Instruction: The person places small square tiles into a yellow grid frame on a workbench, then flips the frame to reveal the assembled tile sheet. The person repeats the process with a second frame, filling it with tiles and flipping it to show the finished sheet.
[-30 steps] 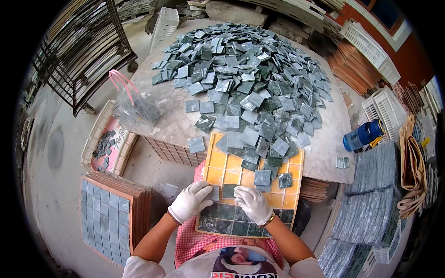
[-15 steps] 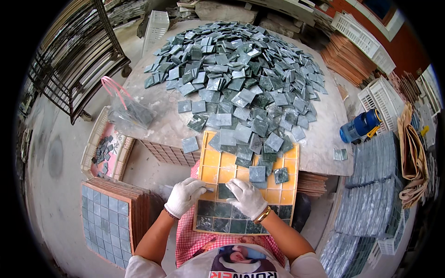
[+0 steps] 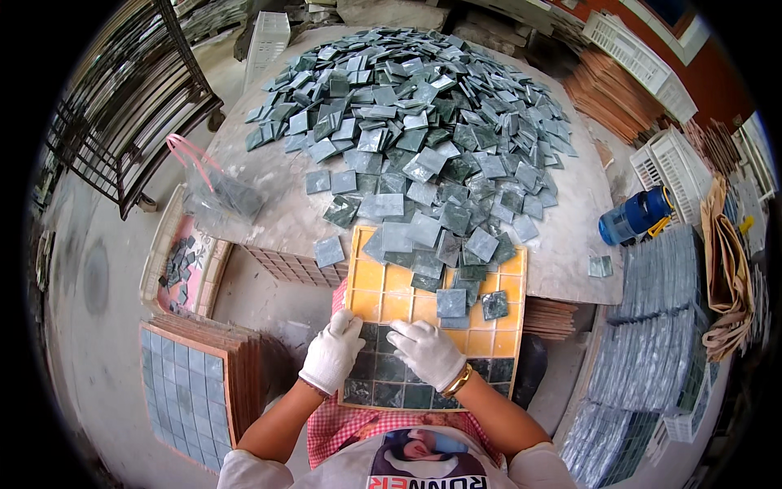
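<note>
A yellow gridded tray (image 3: 397,281) lies in front of me, its near rows filled with dark green square stone tiles (image 3: 391,371). My left hand (image 3: 332,354), in a white glove, is closed at the tray's left edge; whatever its curled fingers hold, if anything, is hidden. Beside it, my right hand (image 3: 429,355), also gloved, has its fingers drawn together with the tips on a dark tile (image 3: 386,339) in the third row. Loose tiles (image 3: 451,303) lie across the tray's far right part, spilling from a large heap (image 3: 415,106) on the table (image 3: 562,261).
Left of me stand a stack of tiled sheets (image 3: 186,387), a basket of broken pieces (image 3: 155,253) and a metal rack (image 3: 130,106). A plastic bag (image 3: 224,196) rests on the table. Stacked tile sheets (image 3: 643,342) and a blue bottle (image 3: 631,218) are on the right.
A dark tile now shows at the left end of the third row, where my left hand held a small piece. My left hand has drawn slightly left; my right fingertips moved slightly left.
</note>
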A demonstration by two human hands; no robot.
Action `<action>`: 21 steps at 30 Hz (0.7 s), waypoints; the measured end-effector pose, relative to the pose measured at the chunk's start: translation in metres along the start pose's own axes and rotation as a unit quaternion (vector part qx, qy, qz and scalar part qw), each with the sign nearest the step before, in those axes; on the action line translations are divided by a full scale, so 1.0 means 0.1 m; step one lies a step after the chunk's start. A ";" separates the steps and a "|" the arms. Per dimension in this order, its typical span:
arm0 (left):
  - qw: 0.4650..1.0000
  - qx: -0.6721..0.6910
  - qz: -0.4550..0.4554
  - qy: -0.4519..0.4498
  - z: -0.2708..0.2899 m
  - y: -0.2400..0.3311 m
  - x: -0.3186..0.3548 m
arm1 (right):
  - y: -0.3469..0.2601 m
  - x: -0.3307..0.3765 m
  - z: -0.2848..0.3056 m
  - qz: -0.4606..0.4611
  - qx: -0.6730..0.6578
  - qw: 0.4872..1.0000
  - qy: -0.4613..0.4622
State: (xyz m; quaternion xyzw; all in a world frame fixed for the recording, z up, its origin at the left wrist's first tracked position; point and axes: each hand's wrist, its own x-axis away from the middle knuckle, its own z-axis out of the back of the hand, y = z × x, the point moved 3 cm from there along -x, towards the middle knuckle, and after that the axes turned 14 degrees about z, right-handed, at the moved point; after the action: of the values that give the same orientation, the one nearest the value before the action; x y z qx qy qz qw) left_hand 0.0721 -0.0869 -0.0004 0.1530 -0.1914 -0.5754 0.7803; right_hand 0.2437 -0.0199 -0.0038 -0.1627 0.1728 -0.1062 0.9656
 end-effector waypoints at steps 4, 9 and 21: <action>1.000 0.021 0.008 0.015 0.04 0.02 0.03 | -0.08 -0.01 -0.04 -0.060 0.017 0.998 0.022; 0.996 -0.015 -0.005 0.087 0.02 0.17 0.11 | -0.21 -0.09 -0.21 -0.124 0.009 0.992 -0.018; 0.981 0.006 -0.161 0.106 -0.46 1.06 -0.52 | 0.49 0.66 0.69 -0.233 0.043 0.947 0.216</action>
State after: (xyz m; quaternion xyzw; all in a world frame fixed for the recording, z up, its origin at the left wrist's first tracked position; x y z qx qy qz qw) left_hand 0.1690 -0.0053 0.0015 0.2468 -0.0842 -0.6731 0.6921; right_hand 0.3370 0.0273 0.0203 -0.1300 0.3300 -0.3679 0.8596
